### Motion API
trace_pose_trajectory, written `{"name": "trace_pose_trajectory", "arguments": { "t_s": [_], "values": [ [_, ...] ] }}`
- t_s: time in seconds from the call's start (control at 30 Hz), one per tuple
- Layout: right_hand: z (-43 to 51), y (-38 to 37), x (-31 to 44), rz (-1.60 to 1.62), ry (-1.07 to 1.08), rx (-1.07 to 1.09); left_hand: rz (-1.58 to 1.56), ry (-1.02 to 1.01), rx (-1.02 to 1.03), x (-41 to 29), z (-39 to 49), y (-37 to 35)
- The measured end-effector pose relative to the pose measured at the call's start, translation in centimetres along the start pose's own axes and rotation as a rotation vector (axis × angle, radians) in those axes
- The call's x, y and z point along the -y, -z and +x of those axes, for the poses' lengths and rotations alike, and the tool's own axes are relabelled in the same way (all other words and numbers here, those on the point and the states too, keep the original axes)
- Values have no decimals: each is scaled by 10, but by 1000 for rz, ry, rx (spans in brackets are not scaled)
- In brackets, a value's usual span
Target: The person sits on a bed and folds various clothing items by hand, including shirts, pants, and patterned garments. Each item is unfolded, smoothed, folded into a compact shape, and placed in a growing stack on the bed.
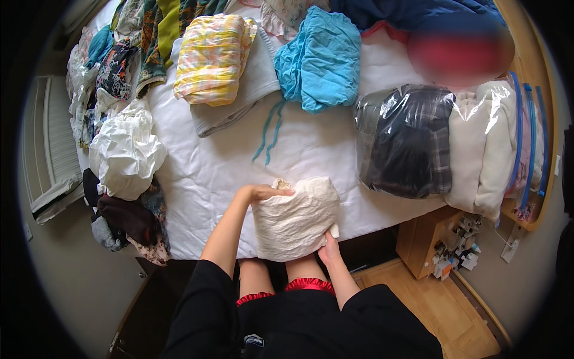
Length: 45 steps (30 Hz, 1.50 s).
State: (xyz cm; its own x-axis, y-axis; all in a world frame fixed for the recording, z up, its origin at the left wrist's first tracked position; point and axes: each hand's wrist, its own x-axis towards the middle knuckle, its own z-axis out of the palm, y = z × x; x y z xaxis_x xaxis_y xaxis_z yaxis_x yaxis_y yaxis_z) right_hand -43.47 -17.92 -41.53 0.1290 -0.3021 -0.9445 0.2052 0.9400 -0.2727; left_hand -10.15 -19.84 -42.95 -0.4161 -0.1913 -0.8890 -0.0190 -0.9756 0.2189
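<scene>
A folded cream garment (296,220) of crinkled cloth hangs over the near edge of the bed, just above my knees. My left hand (271,192) grips its upper left corner, with part of the fingers hidden behind the cloth. At the lower right corner my right hand (330,249) pinches the garment's edge. Beyond it, a turquoise folded garment (329,63) lies on the white bedding (202,179), two drawstrings trailing from it towards me. A yellow checked folded garment (213,60) rests on a grey folded garment (258,96).
Clear zip bags of folded clothes (403,143) stand at the bed's right, beside a wooden headboard (533,54). Loose clothes (116,76) and a crumpled white garment (128,150) heap up on the left. A wooden cabinet (421,242) stands on the floor at the lower right.
</scene>
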Motion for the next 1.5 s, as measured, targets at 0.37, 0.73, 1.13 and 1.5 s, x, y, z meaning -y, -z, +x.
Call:
{"name": "trace_pose_trajectory", "arguments": {
  "t_s": [0.37, 0.73, 1.13, 1.5],
  "values": [
    [-32, -70, -33, 352, -174, 168, 639, -246, -172, -46, -26, -46],
    [20, -324, 287, -686, 1289, -60, -584, -1222, -401, -230, -86, 72],
    [90, -390, 265, -2146, 1475, -282, -341, -1076, -1066, -15, -98, -37],
    [-25, -368, 62, -1735, 1476, 687, -218, -429, -1529, 254, -333, 231]
  ]
}}
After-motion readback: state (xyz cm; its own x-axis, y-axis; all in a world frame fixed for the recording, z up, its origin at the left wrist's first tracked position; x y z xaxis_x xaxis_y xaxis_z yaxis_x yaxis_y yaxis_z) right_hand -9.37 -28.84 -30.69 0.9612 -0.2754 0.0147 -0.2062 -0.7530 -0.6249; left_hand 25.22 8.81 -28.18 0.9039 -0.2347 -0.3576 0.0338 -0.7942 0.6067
